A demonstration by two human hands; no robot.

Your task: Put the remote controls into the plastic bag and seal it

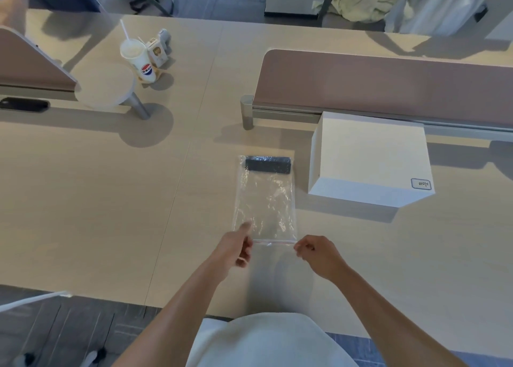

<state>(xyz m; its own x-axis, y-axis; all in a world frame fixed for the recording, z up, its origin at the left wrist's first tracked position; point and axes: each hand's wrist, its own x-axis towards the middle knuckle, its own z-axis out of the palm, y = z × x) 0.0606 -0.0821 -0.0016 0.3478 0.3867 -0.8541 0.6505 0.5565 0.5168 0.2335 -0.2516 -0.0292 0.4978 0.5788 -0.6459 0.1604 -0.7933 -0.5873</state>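
Both hands pinch the plastic bag [265,200]'s zip corners, left hand [236,248] and right hand [316,251] fingers clamped; uneven pressing risks gaps, loosing the remote [268,165].

white box [370,155] | paper cup [138,60] with straw | small carton [156,50] | desk divider [388,86]

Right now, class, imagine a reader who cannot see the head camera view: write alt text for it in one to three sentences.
Two bare hands, left hand and right hand, pinch the near zip edge of a clear plastic bag lying flat on a pale table. A dark remote control sits inside at the bag's far end. A white box stands to the right.
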